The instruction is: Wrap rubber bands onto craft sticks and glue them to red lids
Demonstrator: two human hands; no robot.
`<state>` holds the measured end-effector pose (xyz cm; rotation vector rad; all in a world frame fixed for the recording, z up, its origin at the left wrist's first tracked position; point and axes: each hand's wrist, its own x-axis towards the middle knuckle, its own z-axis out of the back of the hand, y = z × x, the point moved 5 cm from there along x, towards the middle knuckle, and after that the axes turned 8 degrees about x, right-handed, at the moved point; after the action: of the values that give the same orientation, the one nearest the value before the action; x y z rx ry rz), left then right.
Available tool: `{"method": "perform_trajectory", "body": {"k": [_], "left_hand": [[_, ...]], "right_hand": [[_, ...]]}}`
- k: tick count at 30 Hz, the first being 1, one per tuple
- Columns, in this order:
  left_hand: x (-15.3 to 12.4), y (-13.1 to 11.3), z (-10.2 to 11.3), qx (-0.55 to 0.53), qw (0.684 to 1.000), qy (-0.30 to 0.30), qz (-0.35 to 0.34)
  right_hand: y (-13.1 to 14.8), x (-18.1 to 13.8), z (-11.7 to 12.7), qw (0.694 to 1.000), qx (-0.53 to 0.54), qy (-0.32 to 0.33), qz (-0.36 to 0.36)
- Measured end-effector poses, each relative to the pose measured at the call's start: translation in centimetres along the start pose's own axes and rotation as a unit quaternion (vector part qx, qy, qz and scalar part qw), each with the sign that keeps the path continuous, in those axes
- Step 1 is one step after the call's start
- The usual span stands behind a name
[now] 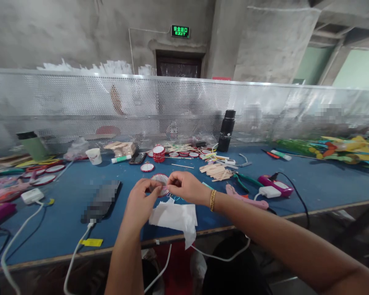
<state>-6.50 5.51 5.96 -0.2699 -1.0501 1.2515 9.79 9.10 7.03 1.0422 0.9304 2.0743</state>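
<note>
Near the table's front, my left hand [143, 199] is closed, its thumb and fingers pinching the edge of a round white disc with a red rim [160, 179]. Against the disc's right side, the fingertips of my right hand [184, 187] are pressed together; whatever is between them is too small to make out. A gold bracelet [213, 200] circles the right wrist. Just below both hands lies a crumpled white tissue [174, 217], with a few small rings or loops [176, 196] beyond it.
Wooden sticks [217, 171], green-handled pliers [242, 182] and a pink glue gun [246, 198] lie to the right. A phone [102, 201] with a white cable is at left. Behind are stacked red-rimmed discs [158, 155], a paper cup [94, 156] and a black bottle [226, 132].
</note>
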Motion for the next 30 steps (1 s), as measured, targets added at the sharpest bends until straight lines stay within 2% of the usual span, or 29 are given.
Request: {"method": "perform_trajectory", "body": {"k": [3, 8, 11, 14, 16, 19, 21, 23, 26, 28, 30], "left_hand": [[-0.1, -0.3, 0.3, 0.007, 1.000, 0.005, -0.005], [-0.5, -1.4, 0.7, 0.021, 0.999, 0.004, -0.033], [-0.8, -1.9, 0.8, 0.056, 0.998, 0.011, -0.041], [-0.9, -1.8, 0.8, 0.118, 0.993, 0.008, -0.017], [-0.9, -1.5, 0.8, 0.150, 0.989, 0.005, 0.001], [-0.8, -1.0, 1.0, 0.188, 0.982, -0.007, 0.015], [-0.7, -0.8, 1.4, 0.205, 0.978, -0.027, 0.022], [-0.8, -0.9, 1.8, 0.196, 0.980, -0.041, 0.019], [-1.1, -1.6, 1.9, 0.123, 0.992, -0.006, -0.009], [-1.3, -2.3, 1.7, 0.053, 0.997, 0.044, -0.031], [-1.6, -2.6, 1.8, -0.001, 0.997, 0.069, -0.041]], "right_hand": [[0.8, -0.8, -0.1, 1.000, -0.017, -0.014, 0.016], [1.9, -1.6, -0.3, 0.989, -0.111, -0.052, 0.079], [1.7, -1.5, -0.6, 0.990, -0.096, -0.066, 0.080], [1.4, -1.3, -0.6, 0.995, -0.014, -0.076, 0.067], [1.5, -1.6, -0.7, 0.993, 0.095, -0.057, 0.040], [2.3, -2.9, -1.2, 0.958, 0.285, 0.007, 0.011], [3.3, -4.2, -1.5, 0.929, 0.367, 0.044, 0.027], [3.9, -5.3, -2.1, 0.917, 0.389, 0.079, 0.037], [3.4, -6.2, -2.7, 0.933, 0.344, 0.100, 0.017], [2.6, -6.4, -2.3, 0.948, 0.308, 0.080, 0.011], [1.8, -6.7, -1.1, 0.961, 0.273, 0.023, 0.028]]}}
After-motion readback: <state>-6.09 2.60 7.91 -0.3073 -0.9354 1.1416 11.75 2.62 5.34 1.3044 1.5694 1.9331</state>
